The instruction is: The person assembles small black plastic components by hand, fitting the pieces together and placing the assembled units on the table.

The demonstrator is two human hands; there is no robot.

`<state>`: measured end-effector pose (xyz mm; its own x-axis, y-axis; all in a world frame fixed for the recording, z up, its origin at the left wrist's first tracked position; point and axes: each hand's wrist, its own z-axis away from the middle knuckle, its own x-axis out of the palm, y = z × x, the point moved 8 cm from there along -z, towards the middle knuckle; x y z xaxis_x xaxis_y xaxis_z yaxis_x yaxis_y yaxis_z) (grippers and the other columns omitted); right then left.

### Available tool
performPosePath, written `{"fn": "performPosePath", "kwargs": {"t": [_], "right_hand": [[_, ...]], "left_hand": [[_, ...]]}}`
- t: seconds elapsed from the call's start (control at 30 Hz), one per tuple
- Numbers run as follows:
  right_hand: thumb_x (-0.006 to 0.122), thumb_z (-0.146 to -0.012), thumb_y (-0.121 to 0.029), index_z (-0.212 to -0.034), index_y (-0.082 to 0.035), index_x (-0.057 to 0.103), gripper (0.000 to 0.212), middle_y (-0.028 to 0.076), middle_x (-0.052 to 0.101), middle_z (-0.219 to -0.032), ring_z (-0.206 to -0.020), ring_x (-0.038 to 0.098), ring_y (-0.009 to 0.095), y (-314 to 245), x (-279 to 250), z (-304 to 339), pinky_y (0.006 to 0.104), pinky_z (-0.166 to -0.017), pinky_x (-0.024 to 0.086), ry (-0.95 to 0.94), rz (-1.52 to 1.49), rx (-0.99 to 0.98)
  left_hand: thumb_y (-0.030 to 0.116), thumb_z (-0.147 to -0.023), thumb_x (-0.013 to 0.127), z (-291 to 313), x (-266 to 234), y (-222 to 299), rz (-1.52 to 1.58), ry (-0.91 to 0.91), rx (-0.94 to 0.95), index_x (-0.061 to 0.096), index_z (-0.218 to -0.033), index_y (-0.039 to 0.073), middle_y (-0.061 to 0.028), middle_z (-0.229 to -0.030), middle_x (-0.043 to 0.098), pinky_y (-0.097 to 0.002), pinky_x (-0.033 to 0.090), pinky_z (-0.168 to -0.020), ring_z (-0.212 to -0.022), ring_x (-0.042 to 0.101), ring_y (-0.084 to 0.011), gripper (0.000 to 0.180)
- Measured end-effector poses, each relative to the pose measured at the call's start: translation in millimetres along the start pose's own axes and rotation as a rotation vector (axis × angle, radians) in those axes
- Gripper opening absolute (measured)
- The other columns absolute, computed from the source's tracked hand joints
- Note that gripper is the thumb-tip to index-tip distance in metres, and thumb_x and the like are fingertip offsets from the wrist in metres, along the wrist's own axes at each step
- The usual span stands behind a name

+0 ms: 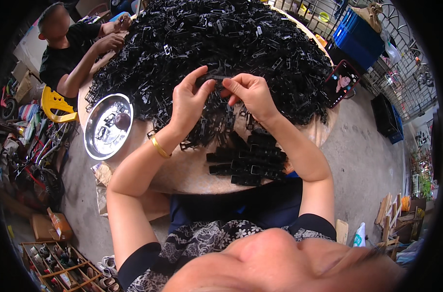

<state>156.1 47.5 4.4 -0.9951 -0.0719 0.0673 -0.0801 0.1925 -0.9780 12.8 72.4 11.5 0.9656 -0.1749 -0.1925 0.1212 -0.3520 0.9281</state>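
Both my hands are raised over the near edge of a big heap of small black plastic pieces (192, 36), which have slotted, frame-like shapes. My left hand (188, 100) has its thumb and forefinger at one end of a dark plastic strip (215, 76). My right hand (253, 95) pinches the other end, its fingers curled in. Against the dark heap, the strip's exact shape is hard to make out. Nearer to me, beside my right forearm, black pieces lie gathered in stacked rows (246, 163) on the round table (182, 173).
A shiny metal bowl (89, 141) with a few pieces and a dark round object stands at the table's left. Beyond it, a person (68, 48) handles pieces near a yellow chair (56, 104). A phone (342, 83) stands upright at the right, and blue crates (355, 34) sit behind.
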Motion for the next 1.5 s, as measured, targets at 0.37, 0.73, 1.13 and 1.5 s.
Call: {"fn": "performPosePath", "kwargs": {"t": [0.37, 0.73, 1.13, 1.5], "right_hand": [[0.07, -0.079, -0.016, -0.101, 0.002, 0.065, 0.029, 0.005, 0.067, -0.084, -0.074, 0.059, 0.007, -17.8, -11.8, -6.5, 0.0204, -0.068, 0.048, -0.105, 0.188, -0.07], [0.056, -0.088, -0.04, -0.087, -0.001, 0.067, 0.041, 0.003, 0.066, -0.078, -0.07, 0.059, 0.008, -46.0, -55.1, -8.4, 0.0217, -0.064, 0.047, -0.122, 0.343, -0.071], [0.062, -0.07, -0.015, -0.085, -0.009, 0.067, 0.017, 0.011, 0.064, -0.082, -0.082, 0.062, 0.028, -2.1, -17.5, 1.6, 0.0381, -0.072, 0.05, -0.232, 1.475, -0.133], [0.061, -0.07, -0.006, -0.083, -0.004, 0.06, 0.013, 0.012, 0.06, -0.081, -0.079, 0.059, 0.029, -39.3, -32.9, -6.6, 0.0369, -0.07, 0.048, 0.141, 1.12, -0.584]], "left_hand": [[0.004, -0.087, 0.057, -1.3, 12.7, 12.0, 0.358, -0.213, -0.026, 0.047, -0.125, -0.003, -0.0079, -0.106, 0.059, -0.0235, 0.05, -0.08, -0.088, 0.057, -0.0091, 0.04], [0.004, -0.086, 0.054, 32.5, 43.1, 46.4, 0.205, -0.477, 0.223, 0.048, -0.122, 0.0, -0.0117, -0.113, 0.056, -0.0326, 0.047, -0.089, -0.104, 0.057, -0.0228, 0.037], [0.012, -0.077, 0.067, 106.7, 87.4, 77.1, -0.026, -1.072, 0.669, 0.059, -0.108, 0.002, -0.0164, -0.118, 0.055, -0.0441, 0.04, -0.097, -0.115, 0.048, -0.0357, 0.034], [0.005, -0.077, 0.061, -100.0, 42.6, 19.7, -0.854, -0.207, 0.662, 0.065, -0.097, 0.004, -0.0092, -0.095, 0.064, -0.0309, 0.049, -0.076, -0.086, 0.059, -0.0253, 0.021]]}}
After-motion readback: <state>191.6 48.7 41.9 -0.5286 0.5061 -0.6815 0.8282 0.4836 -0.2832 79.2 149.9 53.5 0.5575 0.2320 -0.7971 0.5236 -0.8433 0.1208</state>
